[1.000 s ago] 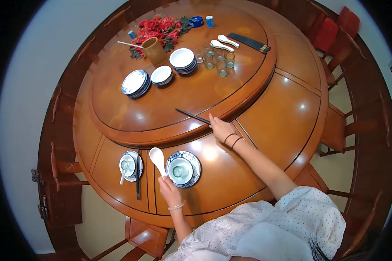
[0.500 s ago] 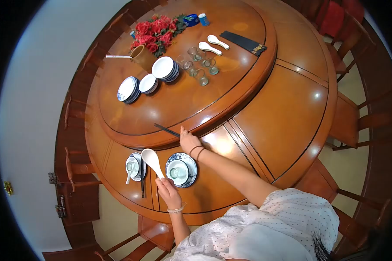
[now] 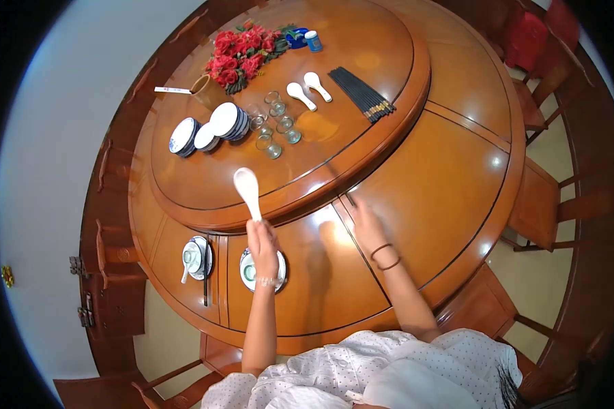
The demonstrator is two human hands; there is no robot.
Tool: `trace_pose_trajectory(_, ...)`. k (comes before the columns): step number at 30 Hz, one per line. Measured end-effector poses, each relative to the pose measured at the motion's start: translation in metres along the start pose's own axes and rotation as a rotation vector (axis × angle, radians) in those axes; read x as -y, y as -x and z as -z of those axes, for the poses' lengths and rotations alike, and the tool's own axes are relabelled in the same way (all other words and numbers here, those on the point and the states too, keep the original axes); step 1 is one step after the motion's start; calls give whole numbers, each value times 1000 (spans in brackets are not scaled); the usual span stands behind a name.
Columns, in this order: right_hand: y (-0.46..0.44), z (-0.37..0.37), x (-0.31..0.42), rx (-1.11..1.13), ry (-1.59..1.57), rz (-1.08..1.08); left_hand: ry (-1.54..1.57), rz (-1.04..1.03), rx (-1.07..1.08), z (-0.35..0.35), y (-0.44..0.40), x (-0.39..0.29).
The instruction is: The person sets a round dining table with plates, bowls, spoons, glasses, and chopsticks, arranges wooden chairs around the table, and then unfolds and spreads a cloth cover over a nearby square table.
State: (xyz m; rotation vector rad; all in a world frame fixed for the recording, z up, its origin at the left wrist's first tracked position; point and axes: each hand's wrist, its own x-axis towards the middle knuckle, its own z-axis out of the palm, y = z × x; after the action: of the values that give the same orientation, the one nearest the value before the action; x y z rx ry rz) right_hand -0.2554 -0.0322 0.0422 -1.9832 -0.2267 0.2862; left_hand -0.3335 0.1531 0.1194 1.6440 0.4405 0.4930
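My left hand [image 3: 263, 251] is closed round the handle of a white soup spoon [image 3: 247, 187], bowl end up, raised over the table edge of the turntable. Behind that wrist, a blue-patterned plate [image 3: 282, 271] with a bowl and small glass on it is partly hidden. My right hand [image 3: 368, 228] is closed on dark chopsticks [image 3: 351, 200], mostly hidden, with only a short dark end showing beyond the fingers. It is above the outer table top, close to the turntable rim.
At left another plate setting [image 3: 207, 270] has a bowl, glass and spoon, with chopsticks [image 3: 206, 290] beside it. The turntable [image 3: 382, 41] bears stacked bowls [image 3: 224, 120], several glasses [image 3: 273, 150], two spoons [image 3: 300, 95], black chopsticks [image 3: 361, 94] and red flowers [image 3: 237, 51]. Wooden chairs [image 3: 535, 204] surround the table.
My right hand has moved right with the chopsticks, away from in front of the turntable's middle. My left hand has lifted the spoon farther forward, now covering part of the nearer plate setting.
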Motion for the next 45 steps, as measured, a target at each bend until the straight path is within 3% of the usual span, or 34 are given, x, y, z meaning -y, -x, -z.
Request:
trace_pose_trajectory(4, -64, 41, -38, -266, 65, 182, -29, 35, 118, -45, -64, 36)
trace_pose_trajectory(7, -120, 70, -22, -253, 145, 119, -232, 49, 177, -86, -125, 54)
trace_pose_trajectory(10, -172, 74, -25, -313, 193, 153, -183, 254, 228, -122, -177, 64)
trace_pose_trajectory(17, -261, 46, -37, -407, 510, 69, -537, 173, 127, -166, -283, 123)
trace_pose_trajectory(20, -289, 37, -39, -378, 585, 11, -910, 71, 103, -181, -303, 114)
trace_pose_trajectory(26, -316, 7, -60, -395, 655, 25, -1241, -121, 97, -186, -340, 123)
trace_pose_trajectory(34, -299, -4, -68, -339, 523, 121, -1315, -122, 106, -170, -336, 148)
trace_pose_trajectory(45, -288, -13, -86, -299, 271, 230, -1176, 12, 120, -157, -324, 153)
